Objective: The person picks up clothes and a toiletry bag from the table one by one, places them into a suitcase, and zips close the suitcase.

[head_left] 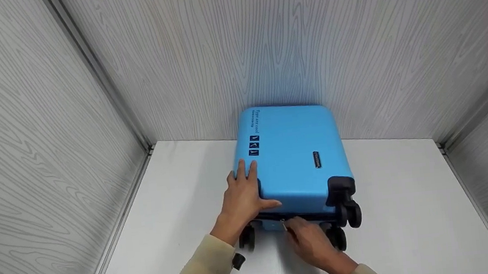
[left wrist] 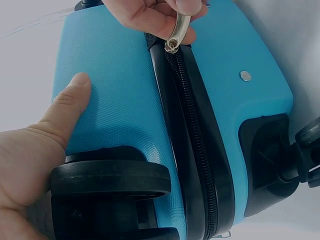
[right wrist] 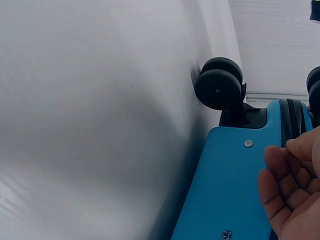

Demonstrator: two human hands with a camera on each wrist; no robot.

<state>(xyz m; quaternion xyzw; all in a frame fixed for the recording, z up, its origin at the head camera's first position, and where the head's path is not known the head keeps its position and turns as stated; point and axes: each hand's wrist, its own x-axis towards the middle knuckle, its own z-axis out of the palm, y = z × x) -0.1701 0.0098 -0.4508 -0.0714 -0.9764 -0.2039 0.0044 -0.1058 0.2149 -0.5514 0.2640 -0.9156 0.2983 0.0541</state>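
A blue hard-shell suitcase (head_left: 294,145) lies flat on a white surface, its wheeled end toward me. My left hand (head_left: 243,195) rests with spread fingers on its near left corner, thumb along the end face, beside a black wheel (left wrist: 110,180). Between thumb and fingers my right hand (head_left: 310,240) pinches a metal zipper pull (left wrist: 179,32) at the middle of that end. From the pull, a dark zipper (left wrist: 192,120) runs along the black seam in the left wrist view. In the right wrist view, the curled fingers (right wrist: 285,180) overlap the seam.
Black wheels stick out at the suitcase's near corners, one wheel (head_left: 352,214) at the right. Behind the suitcase rises a grey wood-grain wall (head_left: 218,59), with a side wall (head_left: 26,153) at the left. White floor (head_left: 412,210) extends on both sides.
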